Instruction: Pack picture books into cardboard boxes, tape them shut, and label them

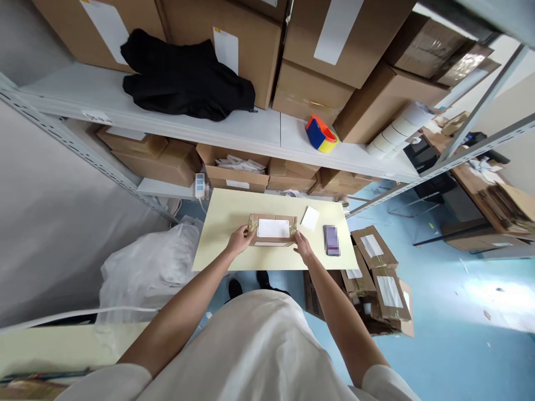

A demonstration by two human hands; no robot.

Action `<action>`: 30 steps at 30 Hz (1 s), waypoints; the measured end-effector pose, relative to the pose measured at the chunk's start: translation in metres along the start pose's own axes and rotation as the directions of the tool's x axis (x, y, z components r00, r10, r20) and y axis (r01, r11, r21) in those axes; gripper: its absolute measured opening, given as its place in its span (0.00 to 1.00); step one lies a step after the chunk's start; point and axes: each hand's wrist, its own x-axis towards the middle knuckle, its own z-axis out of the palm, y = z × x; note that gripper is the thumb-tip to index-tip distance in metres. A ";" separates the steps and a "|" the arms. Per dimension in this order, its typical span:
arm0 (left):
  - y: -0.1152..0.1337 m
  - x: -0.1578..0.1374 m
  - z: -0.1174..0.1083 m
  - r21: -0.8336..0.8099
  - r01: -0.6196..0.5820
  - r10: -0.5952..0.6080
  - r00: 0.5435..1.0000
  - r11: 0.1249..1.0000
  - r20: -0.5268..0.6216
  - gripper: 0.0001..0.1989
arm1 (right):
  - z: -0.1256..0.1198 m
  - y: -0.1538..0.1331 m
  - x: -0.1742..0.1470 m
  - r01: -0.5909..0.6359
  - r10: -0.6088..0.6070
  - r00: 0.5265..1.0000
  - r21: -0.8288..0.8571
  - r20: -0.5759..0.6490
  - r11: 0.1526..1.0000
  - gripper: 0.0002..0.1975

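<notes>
Brown cardboard forms the small box (pixel 267 217) under inspection. It is at the middle of the table (pixel 223 253), about midway between the left and right edges, with its length running roughly along the near edge. Whether its underside rests on the table or is slightly raised cannot be told.

Hands: the left hand (pixel 241 239) grasps the left end of the box, fingers at the end and thumb toward the near side. The right hand (pixel 304 247) holds the right end, fingers at the corner. Neither hand covers the white label (pixel 273 228) on the upper face.

Handling, as judged: the box appears light enough for fingertips and fairly stiff, its edges looking straight. Thin cardboard walls would probably dent under a hard squeeze at mid-length. Shiny tape (pixel 293 227) at both ends is likely smoother than the bare board, so fingers may slip there. Contents are hidden; their weight and fragility cannot be assessed.

Recommended hold: both short ends, low on the corners, with even pressure and the label left untouched. The present grip largely meets this.

Nearby: a white card (pixel 310 218) lies just beyond the box toward the table's far right corner. A phone (pixel 331 240) lies near the right edge, apart from the right hand.
</notes>
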 end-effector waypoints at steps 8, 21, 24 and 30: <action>0.022 -0.024 0.020 -0.333 -0.142 0.099 0.985 0.932 -0.143 0.26 | -0.040 0.002 -0.044 -0.134 0.126 0.991 0.433 0.048 0.891 0.30; 0.136 -0.045 0.160 -0.176 -0.330 0.350 0.932 0.927 0.096 0.35 | -0.172 0.103 -0.113 0.098 0.022 0.943 0.341 -0.332 0.935 0.39; 0.180 -0.050 0.221 -0.141 -0.409 0.433 0.864 0.901 0.258 0.33 | -0.226 0.142 -0.129 0.065 0.079 0.882 0.286 -0.464 0.956 0.40; 0.278 -0.053 0.361 -0.168 -0.551 0.551 0.662 0.817 0.508 0.31 | -0.319 0.190 -0.156 -0.007 0.239 0.659 0.312 -0.713 0.950 0.42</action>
